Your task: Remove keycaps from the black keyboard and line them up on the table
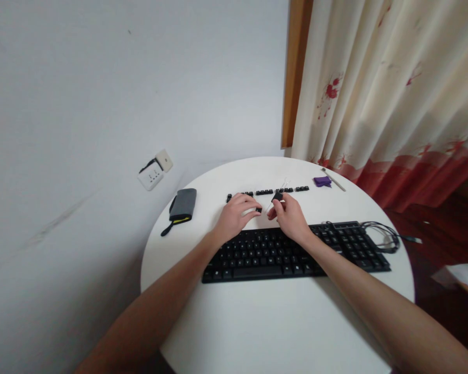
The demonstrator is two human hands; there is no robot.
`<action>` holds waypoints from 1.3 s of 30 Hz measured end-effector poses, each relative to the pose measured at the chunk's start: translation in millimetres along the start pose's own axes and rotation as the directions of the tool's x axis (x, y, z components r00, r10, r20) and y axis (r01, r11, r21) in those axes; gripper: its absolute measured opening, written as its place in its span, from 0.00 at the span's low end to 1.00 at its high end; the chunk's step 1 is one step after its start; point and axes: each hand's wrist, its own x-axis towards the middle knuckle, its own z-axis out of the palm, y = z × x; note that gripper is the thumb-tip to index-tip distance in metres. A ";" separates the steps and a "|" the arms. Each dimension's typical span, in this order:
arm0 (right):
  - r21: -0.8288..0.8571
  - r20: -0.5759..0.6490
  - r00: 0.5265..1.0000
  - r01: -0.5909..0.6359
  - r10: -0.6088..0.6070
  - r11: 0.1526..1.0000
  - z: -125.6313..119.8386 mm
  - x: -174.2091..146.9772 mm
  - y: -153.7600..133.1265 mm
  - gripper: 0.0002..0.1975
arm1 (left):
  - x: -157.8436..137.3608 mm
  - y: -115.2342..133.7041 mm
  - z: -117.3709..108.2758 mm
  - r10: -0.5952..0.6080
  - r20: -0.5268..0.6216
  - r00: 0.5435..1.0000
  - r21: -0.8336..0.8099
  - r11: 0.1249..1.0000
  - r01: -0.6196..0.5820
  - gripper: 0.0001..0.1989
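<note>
Head view: the left hand [237, 212] pinches a small black key [259, 210] over the table [265, 317], just past the keyboard [257, 257], and the right hand [290, 215] holds a wire tool [276, 197]. A soft, steady squeeze should stop the key slipping.

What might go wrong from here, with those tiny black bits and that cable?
The left hand pinches a small black keycap by the fingertips, so it could slip and drop. The row of loose keycaps lies just beyond both hands, so a knuckle might knock it out of line. The cable pokes its end past the table edge, where something could snag it.
</note>
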 end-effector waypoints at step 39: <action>-0.055 -0.076 0.997 0.000 -0.004 0.999 -11.4 9.8 -1.9 0.09 | 24.6 -35.9 26.6 -0.189 0.340 0.921 0.325 0.943 0.073 0.02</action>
